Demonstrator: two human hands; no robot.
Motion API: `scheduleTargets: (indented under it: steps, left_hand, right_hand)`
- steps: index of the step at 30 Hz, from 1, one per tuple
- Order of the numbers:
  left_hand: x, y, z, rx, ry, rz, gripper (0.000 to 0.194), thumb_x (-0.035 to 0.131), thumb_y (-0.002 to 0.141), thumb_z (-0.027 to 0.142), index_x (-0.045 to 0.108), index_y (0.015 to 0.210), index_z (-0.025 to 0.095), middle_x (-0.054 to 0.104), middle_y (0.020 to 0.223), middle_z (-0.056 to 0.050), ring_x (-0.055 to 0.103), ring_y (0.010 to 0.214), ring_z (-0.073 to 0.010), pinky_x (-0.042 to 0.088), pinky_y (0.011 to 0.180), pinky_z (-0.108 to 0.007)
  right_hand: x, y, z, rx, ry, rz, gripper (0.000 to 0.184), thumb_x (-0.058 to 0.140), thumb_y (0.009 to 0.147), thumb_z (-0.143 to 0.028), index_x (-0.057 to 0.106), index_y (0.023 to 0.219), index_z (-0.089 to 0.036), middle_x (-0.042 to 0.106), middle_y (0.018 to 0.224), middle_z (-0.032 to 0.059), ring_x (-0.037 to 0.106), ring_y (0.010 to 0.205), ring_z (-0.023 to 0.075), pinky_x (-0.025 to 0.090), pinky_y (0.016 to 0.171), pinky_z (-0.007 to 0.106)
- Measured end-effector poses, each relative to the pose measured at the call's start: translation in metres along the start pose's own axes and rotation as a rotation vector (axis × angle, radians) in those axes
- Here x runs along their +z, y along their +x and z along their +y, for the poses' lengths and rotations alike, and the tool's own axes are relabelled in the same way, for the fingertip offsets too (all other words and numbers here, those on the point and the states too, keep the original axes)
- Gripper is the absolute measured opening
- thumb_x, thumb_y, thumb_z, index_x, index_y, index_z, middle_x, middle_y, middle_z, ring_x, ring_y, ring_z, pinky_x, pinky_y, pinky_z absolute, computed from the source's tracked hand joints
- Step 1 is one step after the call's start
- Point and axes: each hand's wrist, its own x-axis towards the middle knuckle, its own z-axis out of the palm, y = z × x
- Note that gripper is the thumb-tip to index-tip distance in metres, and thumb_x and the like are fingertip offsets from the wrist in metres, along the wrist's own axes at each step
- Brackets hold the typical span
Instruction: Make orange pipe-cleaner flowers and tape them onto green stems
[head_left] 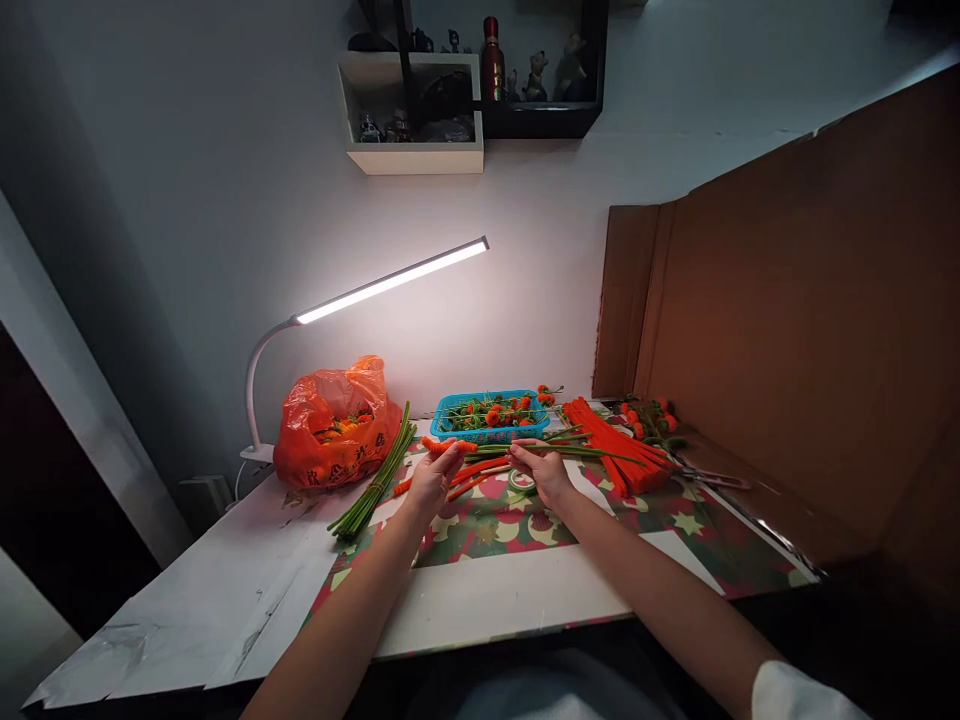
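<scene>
To the right of an orange plastic bag [330, 455] and a bundle of green stems [376, 478], a fuzzy orange piece [436, 444] is being pinched by the left hand [433, 482] before a blue basket [487, 436], while a green stem [577, 451], reaching toward heaped orange strips [611, 440], is being grasped by the right hand's [547, 476] fingertips.
</scene>
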Motion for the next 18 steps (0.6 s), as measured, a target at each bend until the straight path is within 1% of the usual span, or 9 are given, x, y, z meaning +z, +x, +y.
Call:
scheduleTargets:
  steps: [4, 9, 11, 15, 18]
  left_hand:
    - [-0.002, 0.002, -0.003, -0.01, 0.01, -0.003, 0.015, 0.06, 0.077, -0.002, 0.064, 0.081, 0.012, 0.07, 0.071, -0.003, 0.069, 0.067, -0.011, 0.056, 0.073, -0.018]
    - [-0.002, 0.0, -0.005, -0.018, 0.04, -0.012, 0.016, 0.063, 0.075, -0.001, 0.063, 0.083, 0.012, 0.07, 0.072, -0.003, 0.07, 0.071, -0.0137, 0.057, 0.078, -0.023]
    - [0.001, -0.004, -0.006, -0.025, 0.064, -0.028, 0.015, 0.063, 0.074, -0.002, 0.063, 0.081, 0.012, 0.07, 0.07, -0.004, 0.069, 0.069, -0.0147, 0.058, 0.075, -0.024]
    - [0.007, -0.011, -0.007, -0.049, 0.092, -0.069, 0.016, 0.06, 0.077, -0.004, 0.065, 0.073, 0.011, 0.071, 0.07, -0.007, 0.069, 0.066, -0.0161, 0.057, 0.067, -0.021]
    - [0.007, -0.011, -0.01, -0.059, 0.132, -0.099, 0.016, 0.06, 0.077, -0.002, 0.068, 0.072, 0.012, 0.072, 0.072, -0.007, 0.07, 0.068, -0.0178, 0.057, 0.067, -0.023]
  right_hand:
    - [0.001, -0.001, -0.001, 0.009, 0.0, 0.022, 0.028, 0.085, 0.048, -0.027, 0.068, 0.067, -0.016, 0.069, 0.061, 0.0012, 0.067, 0.062, 0.0149, 0.055, 0.071, 0.028]
    - [0.003, -0.004, 0.002, 0.017, -0.006, 0.007, 0.03, 0.085, 0.045, -0.03, 0.069, 0.065, -0.016, 0.07, 0.063, 0.0015, 0.067, 0.062, 0.0147, 0.056, 0.07, 0.028]
    - [0.004, -0.006, 0.004, 0.035, -0.018, -0.018, 0.03, 0.086, 0.044, -0.032, 0.069, 0.065, -0.017, 0.07, 0.064, 0.0017, 0.067, 0.063, 0.0146, 0.056, 0.07, 0.027]
    - [0.007, -0.008, 0.009, 0.096, -0.056, -0.075, 0.034, 0.086, 0.042, -0.033, 0.07, 0.067, -0.016, 0.071, 0.065, 0.0027, 0.068, 0.062, 0.0153, 0.056, 0.072, 0.028]
    - [0.008, -0.009, 0.01, 0.101, -0.079, -0.087, 0.035, 0.087, 0.041, -0.034, 0.071, 0.066, -0.016, 0.071, 0.064, 0.003, 0.068, 0.061, 0.0165, 0.056, 0.074, 0.031]
